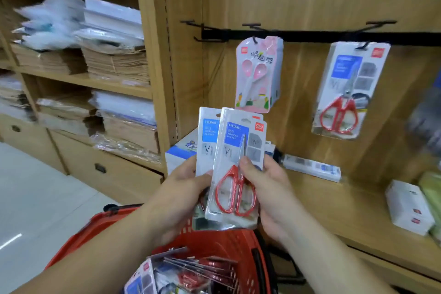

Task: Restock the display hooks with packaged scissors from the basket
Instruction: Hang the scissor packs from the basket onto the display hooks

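In the middle of the frame, the right hand pinches a pack of red scissors, with its thumb on the front. The left hand grips a second pack just behind it. At the bottom, a red basket holds more packs. In the upper right, a pink scissors pack and a hanging red pack hang from hooks on a black rail.

Leftmost hook — free (open approach)
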Motion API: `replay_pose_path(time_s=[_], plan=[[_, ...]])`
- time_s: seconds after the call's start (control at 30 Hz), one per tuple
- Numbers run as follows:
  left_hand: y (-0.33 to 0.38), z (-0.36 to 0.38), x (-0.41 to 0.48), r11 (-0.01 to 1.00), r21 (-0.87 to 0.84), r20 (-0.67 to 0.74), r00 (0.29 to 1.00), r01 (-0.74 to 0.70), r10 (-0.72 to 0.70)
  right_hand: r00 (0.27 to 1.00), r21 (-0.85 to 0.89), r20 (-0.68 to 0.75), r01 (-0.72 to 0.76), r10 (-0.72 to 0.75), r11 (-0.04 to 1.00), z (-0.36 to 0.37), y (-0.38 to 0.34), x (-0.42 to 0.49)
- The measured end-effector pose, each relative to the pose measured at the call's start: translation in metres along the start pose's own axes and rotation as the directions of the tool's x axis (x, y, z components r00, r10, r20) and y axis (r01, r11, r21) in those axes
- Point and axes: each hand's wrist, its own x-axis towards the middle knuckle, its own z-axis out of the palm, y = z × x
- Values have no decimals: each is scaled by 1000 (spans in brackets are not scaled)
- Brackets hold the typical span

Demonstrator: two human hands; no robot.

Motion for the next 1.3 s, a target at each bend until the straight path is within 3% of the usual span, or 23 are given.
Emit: replay_pose_path(time_s=[0.1, 0.13, 0.2, 0.27, 0.37, 0.57, 0.7, 0.87, 0.97, 1.13, 1.3], plan=[[8, 44, 8, 997, 29, -109, 991, -71, 73, 988, 64, -136, 78, -69, 995, -18, -15, -3], [6, 57, 11, 982, 143, -137, 980, -126, 146, 983, 71, -164, 99, -86, 993, -26, -21, -6], [-1, 78, 13, 883, 408, -67, 957, -231, 281, 963, 47, -228, 155, -140, 987, -42, -34, -11], [-2, 99, 17, 780, 570, -33, 942, -257, 334, 944, -1, -259, 212, -205, 977, -58, -47, -16], [4, 124, 25, 820, 471, 25, 935, -324, 355, 921, -69, -298, 243, -252, 968, -83, -69, -22], [31, 172, 41, 943, 181, 101, 959, -278, 263, 838, -295, -355, 320, -414, 900, -130, -133, -23], [49, 197, 50, 967, 60, 165, 958, -246, 233, 861, -278, -316, 318, -399, 906, -153, -165, -26], [51, 220, 58, 969, 88, 233, 950, -233, 207, 852, -227, -317, 359, -417, 905, -171, -164, -23], [48, 224, 68, 969, 88, 207, 956, -232, 210, 773, -273, -383, 428, -505, 862, -174, -160, -13], [49, 211, 86, 938, 174, 116, 952, -299, 282, 511, -552, -499, 436, -700, 711, -180, -157, -4], [57, 211, 103, 936, 180, 109, 952, -303, 287, 495, -633, -411, 449, -765, 631, -177, -161, -6]])
